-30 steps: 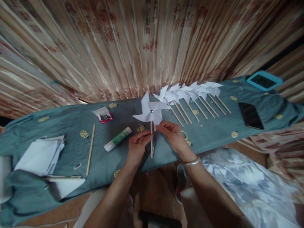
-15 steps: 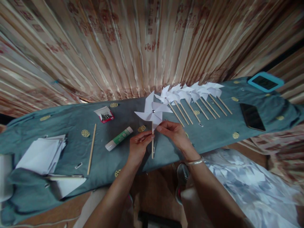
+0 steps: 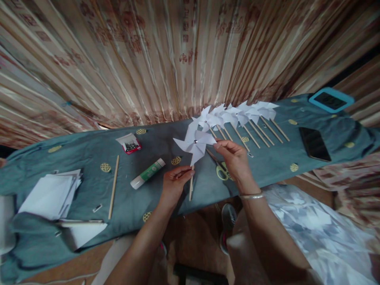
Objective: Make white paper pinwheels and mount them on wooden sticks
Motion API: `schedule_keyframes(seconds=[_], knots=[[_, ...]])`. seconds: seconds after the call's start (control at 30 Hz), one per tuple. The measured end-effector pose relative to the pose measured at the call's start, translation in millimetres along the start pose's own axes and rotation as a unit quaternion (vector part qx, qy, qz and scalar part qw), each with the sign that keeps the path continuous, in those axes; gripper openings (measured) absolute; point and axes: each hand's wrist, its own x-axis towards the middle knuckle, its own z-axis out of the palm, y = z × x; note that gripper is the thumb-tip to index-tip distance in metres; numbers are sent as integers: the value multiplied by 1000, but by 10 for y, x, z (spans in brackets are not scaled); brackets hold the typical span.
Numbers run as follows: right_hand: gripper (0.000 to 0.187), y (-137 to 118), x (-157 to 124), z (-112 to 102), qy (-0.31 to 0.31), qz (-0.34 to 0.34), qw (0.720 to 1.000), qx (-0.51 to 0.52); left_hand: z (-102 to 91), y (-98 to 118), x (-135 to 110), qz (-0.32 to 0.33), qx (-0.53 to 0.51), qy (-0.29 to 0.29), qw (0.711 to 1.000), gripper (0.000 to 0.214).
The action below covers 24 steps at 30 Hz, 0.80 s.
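My left hand (image 3: 174, 183) pinches the wooden stick (image 3: 191, 186) of a white paper pinwheel (image 3: 194, 143) with a metal pin at its centre, holding it upright over the teal cloth table (image 3: 89, 158). With my right hand (image 3: 233, 158) I pinch the right blade tip of that pinwheel. Just beyond, a row of several finished white pinwheels (image 3: 237, 114) on sticks lies on the cloth. Yellow-handled scissors (image 3: 219, 168) lie under my right hand.
A glue stick (image 3: 147, 173), a small box of pins (image 3: 128, 143), a loose wooden stick (image 3: 113, 186) and a stack of white paper (image 3: 50, 194) lie to the left. A dark phone (image 3: 314, 143) and a blue-framed device (image 3: 331, 99) sit right. A striped curtain hangs behind.
My right hand has risen from the stick to the pinwheel's right blade, uncovering the scissors. The pinwheel has tilted slightly right; my left hand keeps its grip.
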Motion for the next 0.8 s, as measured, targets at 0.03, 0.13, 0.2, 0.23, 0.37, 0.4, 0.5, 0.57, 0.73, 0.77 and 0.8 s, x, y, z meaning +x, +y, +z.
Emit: schedule_keyframes(seconds=[0.03,0.13,0.2,0.23,0.37,0.4,0.5,0.57,0.73,0.77,0.8], knots=[[22,-1,-7,8,-2,3,1000,4,-1,1,3,4,-1,-1,1000,29],[21,3,-34,35,-14,22,999,22,-8,9,10,11,-1,-2,1000,28],[22,12,-55,59,-24,39,998,33,-11,18,12,13,1,-1,1000,29],[23,18,-67,73,-29,45,998,36,-12,22,12,14,1,1,1000,29],[27,33,-114,142,-43,45,997,40,-13,34,12,19,-6,13,1000,29],[28,33,-124,159,-47,46,997,39,-14,37,12,20,-9,15,1000,29],[29,28,-147,199,-58,56,996,45,-15,45,8,19,-17,14,1000,29],[29,24,-158,217,-69,64,994,46,-15,51,6,19,-21,14,999,28],[31,25,-196,256,-96,68,993,31,-19,53,9,22,-20,16,999,28],[32,29,-205,264,-98,69,992,31,-21,52,10,23,-20,16,999,28],[33,35,-213,271,-100,71,992,31,-23,51,12,24,-20,15,999,27]])
